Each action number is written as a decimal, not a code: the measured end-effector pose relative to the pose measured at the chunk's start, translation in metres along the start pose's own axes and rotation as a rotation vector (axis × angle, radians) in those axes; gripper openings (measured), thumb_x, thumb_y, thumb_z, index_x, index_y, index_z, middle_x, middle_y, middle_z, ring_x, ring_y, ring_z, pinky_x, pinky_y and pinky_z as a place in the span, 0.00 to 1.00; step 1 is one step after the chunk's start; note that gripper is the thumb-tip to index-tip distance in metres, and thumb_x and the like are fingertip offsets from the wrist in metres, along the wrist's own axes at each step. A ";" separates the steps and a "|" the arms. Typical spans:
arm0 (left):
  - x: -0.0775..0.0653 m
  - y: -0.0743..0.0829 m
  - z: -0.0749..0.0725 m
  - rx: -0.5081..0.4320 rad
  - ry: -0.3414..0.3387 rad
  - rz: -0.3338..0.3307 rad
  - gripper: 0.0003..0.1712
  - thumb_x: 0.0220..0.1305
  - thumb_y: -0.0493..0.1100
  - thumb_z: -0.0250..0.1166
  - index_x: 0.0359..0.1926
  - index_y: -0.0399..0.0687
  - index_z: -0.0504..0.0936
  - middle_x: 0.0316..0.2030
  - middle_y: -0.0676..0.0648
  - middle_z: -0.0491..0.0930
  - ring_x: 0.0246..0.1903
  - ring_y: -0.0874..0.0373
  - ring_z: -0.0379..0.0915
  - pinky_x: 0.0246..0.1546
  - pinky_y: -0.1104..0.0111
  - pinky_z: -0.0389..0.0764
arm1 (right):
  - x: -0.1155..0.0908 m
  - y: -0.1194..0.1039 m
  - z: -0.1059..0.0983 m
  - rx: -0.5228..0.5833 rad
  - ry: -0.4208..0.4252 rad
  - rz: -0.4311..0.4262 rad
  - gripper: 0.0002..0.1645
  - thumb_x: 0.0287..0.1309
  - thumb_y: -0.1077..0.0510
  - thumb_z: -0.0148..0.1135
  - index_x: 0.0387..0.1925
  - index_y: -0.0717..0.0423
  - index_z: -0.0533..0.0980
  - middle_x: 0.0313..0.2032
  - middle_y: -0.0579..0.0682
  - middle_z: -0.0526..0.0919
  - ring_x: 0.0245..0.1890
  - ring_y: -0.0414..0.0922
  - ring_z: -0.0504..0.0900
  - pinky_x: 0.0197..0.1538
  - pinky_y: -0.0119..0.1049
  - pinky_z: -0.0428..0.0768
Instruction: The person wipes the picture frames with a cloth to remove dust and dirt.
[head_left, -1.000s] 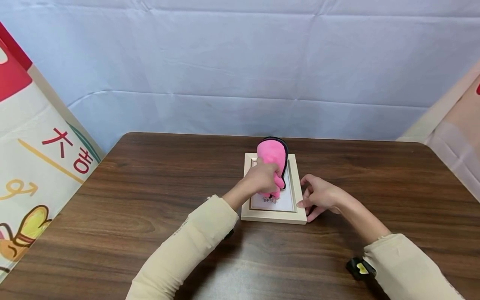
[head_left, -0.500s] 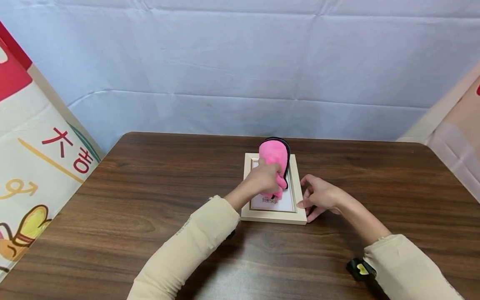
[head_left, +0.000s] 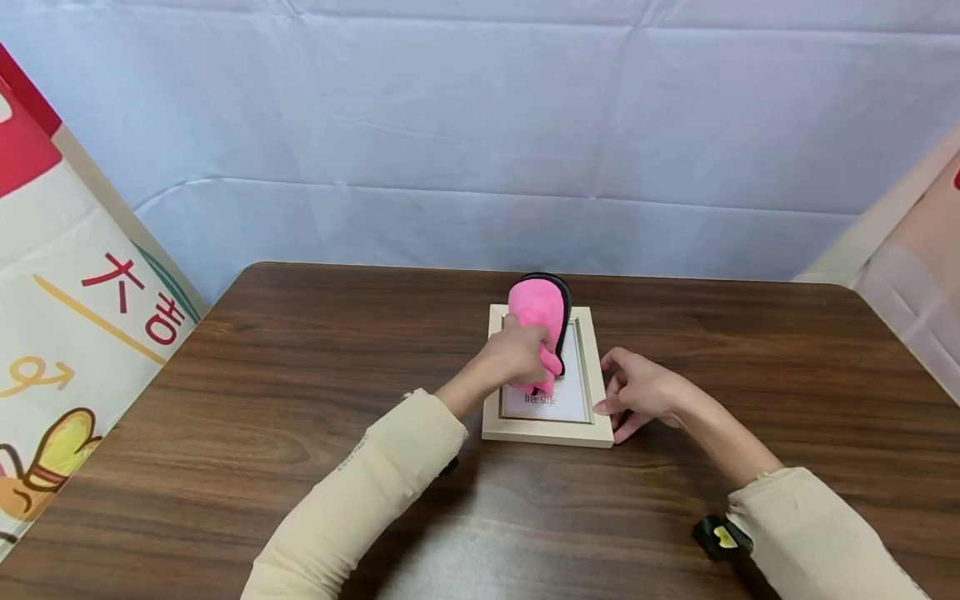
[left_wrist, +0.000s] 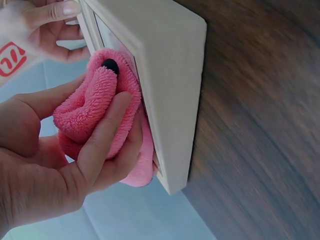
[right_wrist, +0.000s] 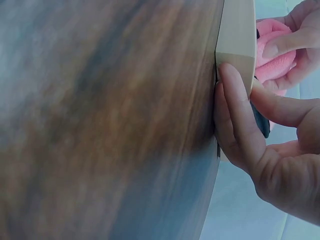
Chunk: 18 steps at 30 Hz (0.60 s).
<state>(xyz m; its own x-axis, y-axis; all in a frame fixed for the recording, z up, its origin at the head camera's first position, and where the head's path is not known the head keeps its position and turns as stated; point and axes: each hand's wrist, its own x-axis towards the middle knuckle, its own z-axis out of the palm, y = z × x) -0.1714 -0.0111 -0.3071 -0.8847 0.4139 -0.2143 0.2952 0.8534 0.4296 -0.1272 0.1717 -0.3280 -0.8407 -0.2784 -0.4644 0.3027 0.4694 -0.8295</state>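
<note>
A pale wooden picture frame (head_left: 547, 432) lies flat on the table, with lettering on its white insert. My left hand (head_left: 513, 352) grips a bunched pink cloth (head_left: 536, 302) with a black edge and holds it against the insert. In the left wrist view the fingers curl round the folded cloth (left_wrist: 107, 105), beside the frame's thick rim (left_wrist: 167, 75). At the frame's right side, my right hand (head_left: 643, 390) pinches the rim, thumb on the face. The right wrist view shows its fingers (right_wrist: 240, 110) along the frame's outer side (right_wrist: 235, 62).
The brown wood-grain table (head_left: 300, 375) reaches back to a pale cloth backdrop (head_left: 450, 125). A printed cloth (head_left: 90, 350) hangs along the left edge, and another pale cloth (head_left: 915, 267) hangs at the right.
My left hand moves slightly right with the pink cloth, then back left over the insert. The right hand and the frame stay in place.
</note>
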 end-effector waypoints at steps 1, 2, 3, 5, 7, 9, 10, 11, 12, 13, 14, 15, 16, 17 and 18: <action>-0.001 -0.001 -0.001 0.006 -0.001 -0.003 0.18 0.46 0.45 0.72 0.41 0.51 0.78 0.47 0.41 0.64 0.36 0.51 0.67 0.25 0.72 0.71 | 0.000 0.000 0.000 -0.003 0.000 0.001 0.33 0.53 0.74 0.57 0.54 0.69 0.49 0.26 0.58 0.71 0.22 0.47 0.76 0.28 0.46 0.83; -0.001 -0.002 -0.002 0.007 -0.001 -0.007 0.18 0.46 0.44 0.72 0.41 0.51 0.78 0.47 0.40 0.64 0.36 0.51 0.67 0.25 0.72 0.71 | 0.000 0.000 0.000 -0.006 0.000 0.003 0.33 0.53 0.74 0.57 0.54 0.69 0.49 0.26 0.59 0.71 0.22 0.47 0.76 0.28 0.46 0.83; -0.002 -0.004 -0.003 0.010 -0.005 -0.014 0.18 0.46 0.44 0.72 0.41 0.51 0.78 0.47 0.40 0.64 0.36 0.51 0.68 0.24 0.73 0.71 | 0.000 0.000 0.000 -0.008 0.001 0.006 0.33 0.53 0.74 0.57 0.54 0.69 0.48 0.26 0.59 0.71 0.22 0.47 0.76 0.28 0.46 0.83; -0.003 -0.007 -0.006 0.007 -0.007 -0.030 0.18 0.46 0.43 0.72 0.40 0.51 0.78 0.49 0.39 0.63 0.36 0.50 0.68 0.22 0.73 0.72 | 0.000 0.000 0.000 -0.011 0.001 0.010 0.33 0.54 0.74 0.57 0.55 0.69 0.48 0.27 0.59 0.70 0.23 0.48 0.76 0.28 0.46 0.83; -0.003 -0.009 -0.009 -0.002 -0.001 -0.046 0.18 0.45 0.43 0.72 0.40 0.50 0.78 0.50 0.38 0.63 0.37 0.48 0.68 0.20 0.74 0.72 | 0.000 0.000 0.000 -0.012 0.000 0.011 0.34 0.54 0.74 0.57 0.55 0.69 0.48 0.27 0.59 0.70 0.23 0.48 0.76 0.28 0.46 0.83; -0.004 -0.011 -0.010 -0.015 0.001 -0.055 0.18 0.45 0.42 0.72 0.39 0.50 0.78 0.52 0.37 0.62 0.39 0.47 0.68 0.20 0.74 0.72 | 0.000 0.000 0.000 -0.010 0.000 0.012 0.34 0.54 0.74 0.57 0.56 0.70 0.48 0.27 0.59 0.70 0.23 0.48 0.76 0.28 0.46 0.83; -0.004 -0.011 -0.011 -0.022 0.005 -0.056 0.17 0.44 0.42 0.72 0.38 0.50 0.78 0.52 0.36 0.62 0.40 0.46 0.68 0.20 0.74 0.72 | 0.000 0.000 0.000 -0.008 0.000 0.013 0.34 0.54 0.74 0.57 0.56 0.69 0.48 0.27 0.59 0.70 0.23 0.48 0.76 0.28 0.46 0.83; -0.004 -0.012 -0.011 -0.023 0.008 -0.054 0.17 0.44 0.42 0.73 0.38 0.49 0.78 0.52 0.36 0.62 0.41 0.46 0.67 0.20 0.74 0.72 | 0.000 0.000 0.000 -0.007 -0.001 0.013 0.34 0.54 0.74 0.57 0.56 0.69 0.48 0.27 0.59 0.70 0.23 0.48 0.76 0.28 0.46 0.83; -0.004 -0.012 -0.011 -0.028 0.008 -0.053 0.17 0.44 0.42 0.73 0.38 0.49 0.78 0.52 0.36 0.62 0.41 0.46 0.68 0.20 0.75 0.72 | 0.000 0.000 0.000 -0.005 -0.002 0.012 0.34 0.54 0.74 0.57 0.56 0.69 0.48 0.27 0.59 0.70 0.23 0.48 0.76 0.28 0.46 0.83; -0.004 -0.012 -0.010 -0.034 0.006 -0.054 0.18 0.44 0.42 0.73 0.38 0.49 0.78 0.53 0.35 0.62 0.40 0.45 0.68 0.20 0.75 0.72 | 0.000 0.000 0.001 -0.005 -0.003 0.012 0.34 0.54 0.74 0.56 0.56 0.69 0.48 0.27 0.59 0.70 0.23 0.48 0.76 0.28 0.46 0.83; -0.004 -0.012 -0.010 -0.033 0.006 -0.053 0.18 0.44 0.42 0.73 0.38 0.49 0.78 0.53 0.35 0.62 0.40 0.45 0.68 0.20 0.75 0.72 | 0.000 0.000 0.001 -0.005 -0.003 0.011 0.34 0.54 0.74 0.56 0.56 0.69 0.48 0.27 0.59 0.70 0.23 0.48 0.76 0.28 0.46 0.83; -0.004 -0.012 -0.010 -0.032 0.007 -0.054 0.18 0.44 0.42 0.73 0.39 0.49 0.78 0.53 0.36 0.62 0.40 0.45 0.68 0.19 0.75 0.72 | 0.000 0.000 0.001 -0.005 -0.004 0.010 0.34 0.54 0.74 0.56 0.56 0.69 0.47 0.27 0.59 0.70 0.23 0.48 0.76 0.29 0.46 0.83; -0.004 -0.012 -0.009 -0.035 0.006 -0.057 0.18 0.44 0.42 0.73 0.39 0.50 0.78 0.53 0.36 0.61 0.39 0.45 0.69 0.19 0.75 0.73 | 0.000 0.000 0.001 -0.005 -0.004 0.009 0.34 0.54 0.74 0.56 0.56 0.70 0.47 0.27 0.59 0.70 0.23 0.48 0.76 0.29 0.46 0.83; -0.004 -0.012 -0.009 -0.034 0.005 -0.058 0.19 0.44 0.42 0.73 0.40 0.50 0.78 0.53 0.36 0.61 0.39 0.45 0.69 0.19 0.76 0.73 | 0.000 0.001 0.001 -0.006 -0.005 0.009 0.34 0.54 0.74 0.56 0.56 0.70 0.47 0.27 0.59 0.70 0.23 0.48 0.76 0.29 0.46 0.83; -0.004 -0.012 -0.009 -0.033 0.004 -0.061 0.19 0.44 0.42 0.73 0.40 0.50 0.78 0.53 0.37 0.61 0.38 0.45 0.69 0.19 0.76 0.73 | 0.000 0.001 0.001 -0.005 -0.005 0.008 0.34 0.54 0.74 0.56 0.56 0.70 0.47 0.27 0.59 0.70 0.23 0.48 0.76 0.29 0.46 0.83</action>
<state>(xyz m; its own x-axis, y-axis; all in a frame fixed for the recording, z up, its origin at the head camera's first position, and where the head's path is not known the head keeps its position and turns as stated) -0.1747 -0.0253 -0.3038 -0.9022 0.3603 -0.2371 0.2288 0.8658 0.4449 -0.1268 0.1714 -0.3287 -0.8360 -0.2784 -0.4729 0.3076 0.4758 -0.8240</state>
